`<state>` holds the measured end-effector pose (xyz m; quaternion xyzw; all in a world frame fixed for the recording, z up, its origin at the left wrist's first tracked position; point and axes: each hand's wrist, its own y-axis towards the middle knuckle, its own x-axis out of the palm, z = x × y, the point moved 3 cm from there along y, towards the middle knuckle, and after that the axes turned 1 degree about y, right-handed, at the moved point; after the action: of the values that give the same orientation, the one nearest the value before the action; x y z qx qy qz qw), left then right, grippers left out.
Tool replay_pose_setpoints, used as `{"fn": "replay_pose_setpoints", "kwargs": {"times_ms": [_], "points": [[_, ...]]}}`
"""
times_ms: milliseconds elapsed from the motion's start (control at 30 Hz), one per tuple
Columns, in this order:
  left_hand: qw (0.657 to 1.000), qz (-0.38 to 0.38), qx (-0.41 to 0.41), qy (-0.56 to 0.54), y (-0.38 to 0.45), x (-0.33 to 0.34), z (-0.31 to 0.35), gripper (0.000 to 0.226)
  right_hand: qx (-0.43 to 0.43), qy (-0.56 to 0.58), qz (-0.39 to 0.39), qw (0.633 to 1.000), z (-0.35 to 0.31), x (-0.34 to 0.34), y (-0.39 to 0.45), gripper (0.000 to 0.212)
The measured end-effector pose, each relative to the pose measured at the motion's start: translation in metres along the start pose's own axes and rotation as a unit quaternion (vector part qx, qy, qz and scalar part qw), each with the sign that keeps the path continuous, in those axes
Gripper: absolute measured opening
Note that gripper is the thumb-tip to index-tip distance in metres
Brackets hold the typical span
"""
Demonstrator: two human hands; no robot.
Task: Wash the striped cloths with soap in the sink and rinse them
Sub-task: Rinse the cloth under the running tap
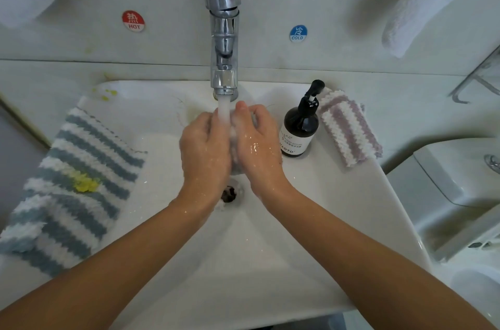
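Directly under the chrome faucet (224,32), the left hand (204,145) and right hand (257,144) press together around a small soapy wad of cloth (234,137), fingers of both curled about it while the water stream (224,110) falls between them. Both hands hover over the white sink (270,248), above its drain (229,193). A blue-and-white striped cloth (73,181) drapes over the sink's left rim (a yellow smear sits on it). On the right rim stands a dark pump soap bottle (301,129), and just beside it lies a folded purple-and-white striped cloth (349,129). Red HOT (133,20) and blue COLD (298,33) stickers mark the wall
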<state>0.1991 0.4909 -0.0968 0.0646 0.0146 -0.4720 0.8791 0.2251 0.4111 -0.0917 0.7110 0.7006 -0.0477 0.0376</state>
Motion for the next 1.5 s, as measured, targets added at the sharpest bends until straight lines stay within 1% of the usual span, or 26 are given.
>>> {"fn": "replay_pose_setpoints", "kwargs": {"times_ms": [100, 133, 200, 367, 433, 567, 633, 733, 800, 900, 967, 1033, 1100, 1133, 1200, 1267, 1333, 1433, 1500], "points": [[0.998, 0.049, -0.021, -0.028, 0.004, -0.003, -0.002, 0.032, 0.022, 0.028, -0.039, 0.999, 0.001, 0.002, -0.004, 0.012], [0.997, 0.067, -0.025, -0.037, 0.006, -0.004, -0.001, 0.031, 0.018, 0.022, -0.05, 0.998, 0.0, 0.002, -0.005, 0.013], [0.994, 0.091, -0.022, -0.055, 0.009, -0.008, -0.001, 0.028, 0.011, 0.01, -0.071, 0.997, 0.0, 0.003, -0.006, 0.018], [0.993, 0.106, 0.02, -0.05, 0.012, -0.012, -0.003, 0.013, 0.021, -0.039, -0.127, 0.991, 0.003, 0.01, -0.007, 0.031], [0.994, 0.094, 0.019, -0.046, 0.01, -0.011, -0.004, 0.008, 0.018, -0.047, -0.119, 0.992, 0.004, 0.01, -0.007, 0.03], [1.0, 0.019, -0.001, -0.019, 0.008, -0.004, -0.007, 0.015, 0.006, -0.005, -0.071, 0.997, 0.002, 0.004, -0.005, 0.019], [1.0, -0.001, -0.007, -0.025, 0.006, -0.003, -0.007, 0.015, 0.003, 0.005, -0.04, 0.999, 0.002, 0.001, -0.002, 0.015], [0.998, -0.021, -0.012, -0.06, 0.001, -0.002, -0.002, 0.013, 0.001, 0.003, -0.014, 1.0, 0.001, -0.001, 0.005, 0.027], [0.997, -0.032, -0.017, -0.062, -0.001, 0.0, 0.0, 0.015, -0.001, 0.015, -0.002, 1.0, -0.001, -0.004, 0.01, 0.036], [0.998, -0.05, -0.013, -0.032, -0.006, 0.005, 0.004, 0.021, -0.027, 0.019, 0.015, 0.999, -0.004, -0.01, 0.012, 0.04], [0.998, -0.051, -0.013, 0.016, -0.008, 0.005, 0.004, 0.024, -0.038, 0.001, 0.012, 0.999, -0.002, -0.011, 0.011, 0.04], [0.998, -0.039, -0.003, 0.038, -0.008, 0.001, 0.002, 0.028, -0.032, -0.005, -0.006, 0.999, -0.001, -0.007, 0.008, 0.036], [0.999, -0.003, 0.018, 0.045, -0.002, -0.003, 0.001, 0.03, -0.022, -0.03, -0.035, 0.999, -0.001, -0.004, 0.005, 0.033], [0.999, 0.014, 0.023, 0.038, 0.002, -0.005, 0.0, 0.029, -0.024, -0.045, -0.051, 0.997, -0.001, -0.002, 0.003, 0.03], [0.999, 0.048, 0.006, -0.013, 0.006, -0.006, 0.001, 0.021, -0.04, -0.076, -0.081, 0.993, -0.003, 0.002, -0.002, 0.025], [0.996, 0.072, -0.001, -0.058, 0.007, -0.008, 0.001, 0.019, -0.056, -0.083, -0.098, 0.99, -0.005, 0.006, -0.007, 0.031], [0.994, 0.083, 0.018, -0.062, 0.004, -0.009, 0.004, 0.018, -0.06, -0.084, -0.109, 0.989, -0.007, 0.009, -0.011, 0.036], [0.992, 0.097, 0.046, -0.069, 0.002, -0.009, 0.004, 0.009, -0.055, -0.097, -0.13, 0.985, -0.007, 0.01, -0.011, 0.038], [0.99, 0.103, 0.063, -0.077, 0.002, -0.009, 0.005, 0.012, -0.056, -0.095, -0.142, 0.984, -0.007, 0.01, -0.011, 0.038]]}}
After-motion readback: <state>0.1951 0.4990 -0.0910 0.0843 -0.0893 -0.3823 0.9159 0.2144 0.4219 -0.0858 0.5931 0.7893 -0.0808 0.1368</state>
